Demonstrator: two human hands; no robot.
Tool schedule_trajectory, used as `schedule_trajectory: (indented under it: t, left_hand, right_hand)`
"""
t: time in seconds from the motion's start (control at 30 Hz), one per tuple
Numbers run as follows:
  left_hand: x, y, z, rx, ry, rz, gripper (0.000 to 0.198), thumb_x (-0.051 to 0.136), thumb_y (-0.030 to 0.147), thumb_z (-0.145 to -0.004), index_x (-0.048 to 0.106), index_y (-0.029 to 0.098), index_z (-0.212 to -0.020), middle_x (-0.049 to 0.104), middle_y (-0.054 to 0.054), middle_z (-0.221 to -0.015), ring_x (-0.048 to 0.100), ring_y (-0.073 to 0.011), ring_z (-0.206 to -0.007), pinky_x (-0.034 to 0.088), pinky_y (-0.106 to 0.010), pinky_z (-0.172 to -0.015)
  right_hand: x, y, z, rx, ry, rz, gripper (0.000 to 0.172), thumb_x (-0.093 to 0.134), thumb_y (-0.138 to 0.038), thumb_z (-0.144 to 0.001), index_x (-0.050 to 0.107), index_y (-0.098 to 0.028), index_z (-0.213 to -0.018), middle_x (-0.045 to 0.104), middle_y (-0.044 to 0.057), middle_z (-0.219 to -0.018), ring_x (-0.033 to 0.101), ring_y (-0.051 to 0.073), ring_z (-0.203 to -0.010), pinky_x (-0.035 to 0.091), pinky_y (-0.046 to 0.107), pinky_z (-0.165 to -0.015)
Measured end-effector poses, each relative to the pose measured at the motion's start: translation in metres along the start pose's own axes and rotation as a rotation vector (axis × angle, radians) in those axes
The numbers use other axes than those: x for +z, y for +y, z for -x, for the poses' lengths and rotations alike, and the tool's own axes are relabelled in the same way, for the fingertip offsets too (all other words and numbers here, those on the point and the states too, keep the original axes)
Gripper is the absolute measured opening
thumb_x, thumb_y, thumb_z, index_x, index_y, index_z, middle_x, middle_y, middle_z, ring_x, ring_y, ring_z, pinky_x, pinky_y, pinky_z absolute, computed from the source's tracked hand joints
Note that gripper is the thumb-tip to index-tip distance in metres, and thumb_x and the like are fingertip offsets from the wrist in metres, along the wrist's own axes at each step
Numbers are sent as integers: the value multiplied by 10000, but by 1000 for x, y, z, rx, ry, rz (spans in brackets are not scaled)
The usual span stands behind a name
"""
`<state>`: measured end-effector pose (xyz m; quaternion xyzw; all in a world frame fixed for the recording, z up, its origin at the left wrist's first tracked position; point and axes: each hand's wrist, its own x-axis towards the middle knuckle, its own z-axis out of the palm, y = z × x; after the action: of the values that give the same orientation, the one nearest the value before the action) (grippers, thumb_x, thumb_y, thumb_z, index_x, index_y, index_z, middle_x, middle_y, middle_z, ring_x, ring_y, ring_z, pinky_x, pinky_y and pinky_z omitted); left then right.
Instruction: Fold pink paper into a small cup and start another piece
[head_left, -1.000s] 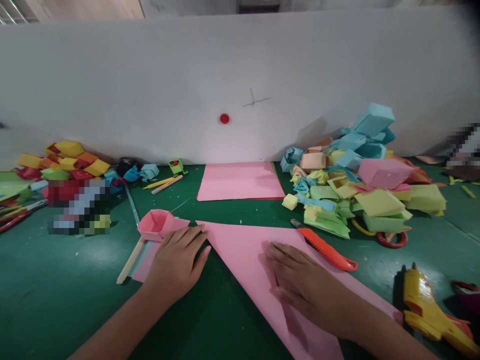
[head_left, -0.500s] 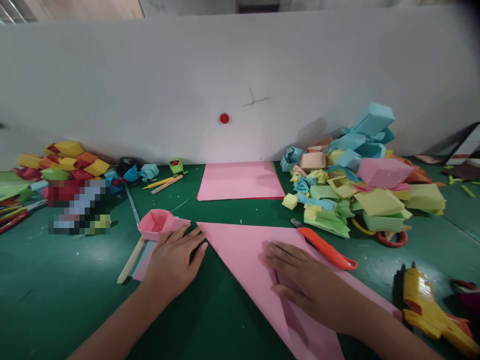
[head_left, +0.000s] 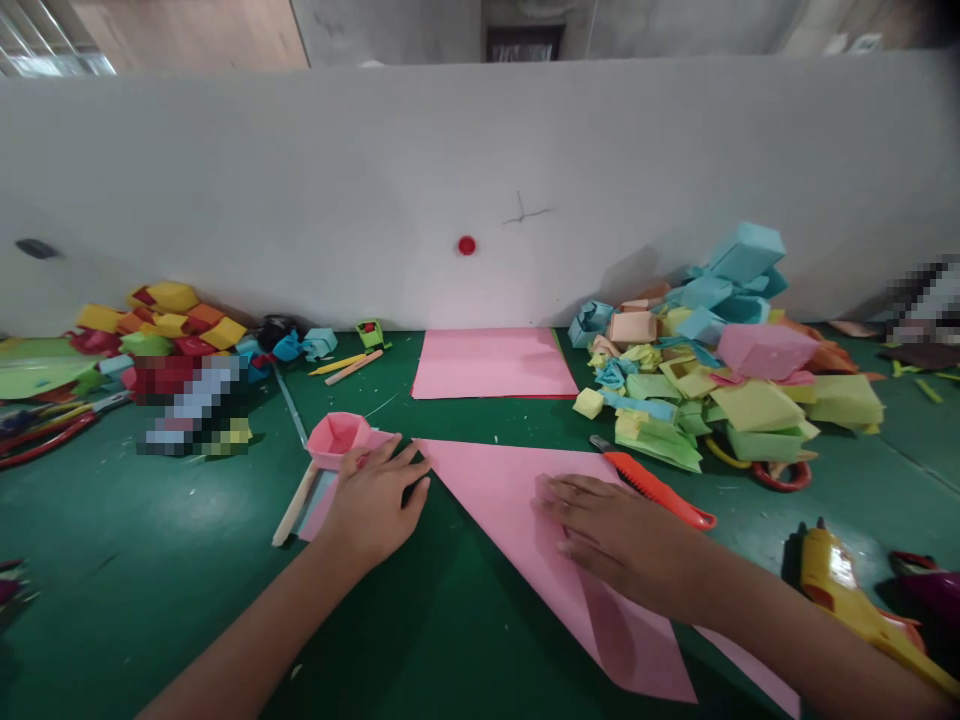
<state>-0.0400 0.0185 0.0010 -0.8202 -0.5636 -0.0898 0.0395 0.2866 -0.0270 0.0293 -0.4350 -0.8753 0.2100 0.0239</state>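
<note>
A large sheet of pink paper [head_left: 495, 500] lies folded over on the green table, its left corner pointing away from me. My left hand [head_left: 381, 497] is open, fingers spread, with its fingertips at that corner. Under and beside it are a small pink paper box [head_left: 339, 440] and a smaller pink piece. My right hand [head_left: 619, 535] lies flat on the folded sheet, fingers stretched out to the left. An orange utility knife [head_left: 660, 490] rests just beyond the right hand, partly on the sheet. A flat pale stick [head_left: 295, 505] lies left of the box.
A stack of pink sheets [head_left: 491, 365] lies by the white board [head_left: 337, 200]. To the right is a heap of folded paper pieces [head_left: 697, 390], with a yellow glue gun [head_left: 847, 590] nearer me. Coloured paper boxes [head_left: 172, 320] and scissors [head_left: 75, 425] are at the left.
The view has shifted, so most things sit further right in it. My right hand stays flat on the pink sheet, whose near folded end now shows more. My left hand keeps to the corner.
</note>
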Motion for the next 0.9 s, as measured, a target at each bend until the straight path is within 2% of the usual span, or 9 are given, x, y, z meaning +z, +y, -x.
schedule_trajectory:
  t: [0.13,0.2,0.3,0.37,0.43,0.5,0.57,0.73,0.9]
  left_hand:
    - [-5,2,-4,-4,-9,-31,396,424,279,-926,738,344,-1158,654,-18,-1360,566,-346,-1288,406,-623,-1007]
    - [-8,4,-5,8,-6,-40,404,422,256,-910,749,337,-1132,674,-16,-1332,591,-339,-1251,419,-606,-988]
    - [-10,6,-6,18,-2,-44,414,431,209,-875,766,324,-1088,696,-18,-1294,599,-338,-1230,411,-592,-988]
    - [-10,8,-6,22,-6,-51,424,444,178,-844,770,315,-1078,703,-26,-1281,603,-338,-1218,400,-592,-992]
    - [-10,8,-6,23,-12,-58,435,461,160,-818,765,300,-1096,701,-40,-1285,603,-339,-1212,386,-597,-998]
    - [-11,9,-5,23,-21,-61,439,475,152,-803,762,288,-1107,701,-52,-1284,607,-338,-1203,382,-596,-995]
    - [-12,10,-4,21,-32,-60,431,483,145,-800,765,284,-1095,706,-52,-1275,616,-332,-1186,388,-583,-985]
    - [-17,13,-2,6,-54,-60,441,502,130,-798,760,289,-1118,698,-42,-1292,620,-323,-1181,389,-559,-980]
    - [-19,15,-2,-1,-75,-78,468,502,140,-812,737,303,-1181,683,-37,-1318,611,-330,-1197,376,-569,-991]
  right_hand:
    - [-17,-17,-13,-26,3,187,453,386,-432,-1036,620,-224,-1363,614,94,-1415,579,319,-1246,444,541,-1049]
    - [-23,-28,-25,-42,21,335,375,419,-376,-1021,740,-217,-1132,721,116,-1212,628,326,-1117,465,522,-959]
    - [-25,-42,-50,-78,-4,519,380,421,-267,-1003,755,-167,-853,736,144,-902,643,309,-963,438,483,-896]
    - [-22,-49,-68,-129,3,502,309,444,-219,-978,734,-157,-892,727,135,-900,647,287,-934,432,441,-860]
    - [-17,-53,-86,-161,2,483,247,469,-178,-942,697,-161,-1036,728,118,-954,657,266,-924,438,405,-823]
    - [-13,-56,-100,-185,3,468,355,474,-125,-908,621,-192,-1224,728,97,-1031,667,248,-933,445,374,-787]
    - [-10,-59,-112,-205,-6,459,445,468,-105,-899,562,-237,-1314,728,78,-1066,676,233,-934,452,346,-753]
    - [-7,-64,-125,-214,-30,464,381,466,-151,-930,597,-231,-1278,725,87,-1024,682,240,-922,465,336,-718]
    - [-3,-63,-118,-231,-38,465,356,475,-152,-923,644,-215,-1230,714,97,-1000,664,251,-926,451,364,-757]
